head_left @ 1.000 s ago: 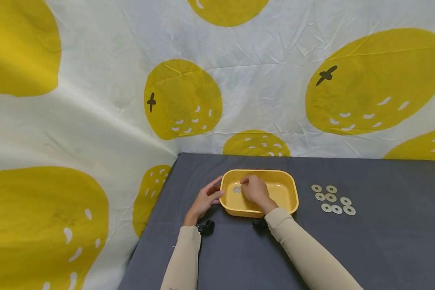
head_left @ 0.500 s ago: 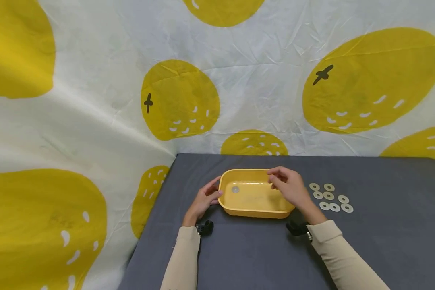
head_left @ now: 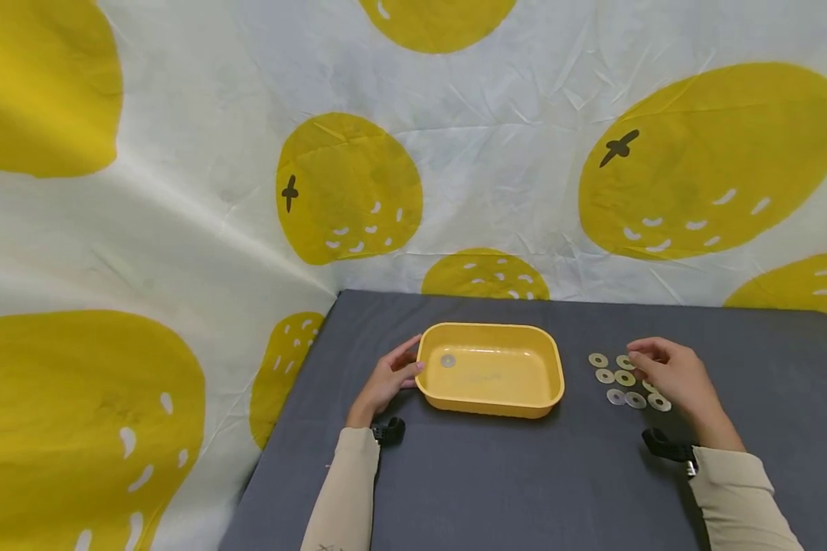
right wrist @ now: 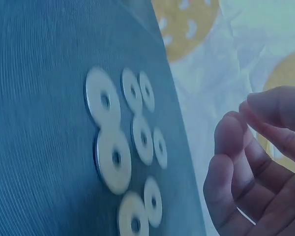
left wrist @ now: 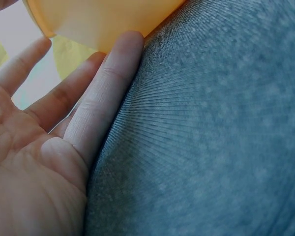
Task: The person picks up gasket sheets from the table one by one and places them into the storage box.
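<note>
A yellow plastic tub (head_left: 517, 402) sits on the grey table (head_left: 496, 482). One metal washer (head_left: 448, 360) lies in its left end. My left hand (head_left: 388, 380) rests open against the tub's left wall, fingers straight; the left wrist view shows these fingers (left wrist: 108, 93) touching the tub (left wrist: 103, 19). Several washers (head_left: 616, 376) lie in a cluster to the right of the tub. My right hand (head_left: 671, 375) hovers over that cluster with fingers loosely curled and nothing in them. In the right wrist view the washers (right wrist: 125, 132) lie just beyond the fingertips (right wrist: 231, 132).
A white cloth with large yellow fruit prints (head_left: 348, 187) hangs behind and to the left of the table. Black wrist camera straps (head_left: 389, 431) sit on both beige sleeves. The table's left edge runs near my left arm.
My right hand has left the tub, where it was beside the washer, and moved right to the washer cluster. The left hand has stayed on the tub.
</note>
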Motion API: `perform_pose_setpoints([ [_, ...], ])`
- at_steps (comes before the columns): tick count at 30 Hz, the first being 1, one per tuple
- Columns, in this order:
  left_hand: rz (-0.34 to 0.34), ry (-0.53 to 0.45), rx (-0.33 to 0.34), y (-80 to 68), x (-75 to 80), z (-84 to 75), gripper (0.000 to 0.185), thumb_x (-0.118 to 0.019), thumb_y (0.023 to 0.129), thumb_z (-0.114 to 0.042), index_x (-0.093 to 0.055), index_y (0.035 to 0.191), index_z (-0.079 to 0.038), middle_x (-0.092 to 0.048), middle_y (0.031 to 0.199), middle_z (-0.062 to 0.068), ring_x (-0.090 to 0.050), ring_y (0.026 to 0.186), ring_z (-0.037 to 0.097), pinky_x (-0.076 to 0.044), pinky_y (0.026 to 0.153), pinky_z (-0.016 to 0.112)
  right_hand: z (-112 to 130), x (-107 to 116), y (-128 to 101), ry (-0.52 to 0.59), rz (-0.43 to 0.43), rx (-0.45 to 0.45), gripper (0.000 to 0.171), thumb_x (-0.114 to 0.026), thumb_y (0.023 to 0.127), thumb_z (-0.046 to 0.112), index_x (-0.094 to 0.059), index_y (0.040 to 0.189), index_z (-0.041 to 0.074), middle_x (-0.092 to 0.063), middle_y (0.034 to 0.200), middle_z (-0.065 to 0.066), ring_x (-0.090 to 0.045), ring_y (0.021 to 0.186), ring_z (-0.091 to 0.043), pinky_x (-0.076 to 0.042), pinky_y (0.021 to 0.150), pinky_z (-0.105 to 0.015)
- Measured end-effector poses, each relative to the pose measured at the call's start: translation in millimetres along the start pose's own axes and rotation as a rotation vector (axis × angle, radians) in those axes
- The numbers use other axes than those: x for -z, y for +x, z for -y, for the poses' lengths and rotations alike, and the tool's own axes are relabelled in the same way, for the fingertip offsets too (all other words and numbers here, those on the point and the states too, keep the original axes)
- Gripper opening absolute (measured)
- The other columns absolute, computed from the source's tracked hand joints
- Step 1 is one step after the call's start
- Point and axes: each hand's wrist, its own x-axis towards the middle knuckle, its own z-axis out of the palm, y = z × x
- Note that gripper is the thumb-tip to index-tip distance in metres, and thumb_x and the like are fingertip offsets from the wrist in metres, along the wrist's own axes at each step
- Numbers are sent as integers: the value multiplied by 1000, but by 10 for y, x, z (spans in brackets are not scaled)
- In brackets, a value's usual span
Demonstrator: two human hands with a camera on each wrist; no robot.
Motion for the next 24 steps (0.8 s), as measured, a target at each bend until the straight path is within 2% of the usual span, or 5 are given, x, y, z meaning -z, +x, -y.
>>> perform_pose_setpoints([
  [5,-1,-7,0,-3,-10,18,62,-72,98,-29,-47,154,-35,-57,142,15,-68,114,22,-63,89,38,-217,77,-10,-170,-17,19,31,-60,104,25,-68,117,-2,-71,90,-17,-60,68,-13,-44,56,-29],
  [10,-1,-13,-16,-5,-4,13,62,-71,98,-27,-46,155,-34,-57,141,17,-67,115,24,-63,88,38,-348,177,45,-263,51,-13,29,-64,100,22,-67,112,-5,-69,95,-23,-60,76,-25,-44,60,-35],
  [13,-2,-9,-16,-3,4,4,61,-70,99,-27,-47,154,-35,-59,138,15,-67,114,24,-63,88,37,-383,223,73,-294,124,-82,38,-67,97,26,-64,112,-8,-66,99,-29,-60,82,-37,-48,65,-45],
  [16,-5,-4,-5,-4,6,-4,59,-70,99,-27,-48,152,-38,-60,137,14,-67,114,23,-63,89,38,-404,246,76,-313,168,-142,47,-69,95,34,-62,112,-10,-65,102,-32,-60,86,-42,-48,69,-53],
  [24,-1,-10,-1,-11,-7,-3,61,-70,99,-26,-47,154,-36,-60,138,15,-68,113,23,-63,89,37,-415,244,32,-310,182,-224,56,-72,92,48,-64,106,-6,-66,101,-28,-60,86,-42,-48,70,-52],
])
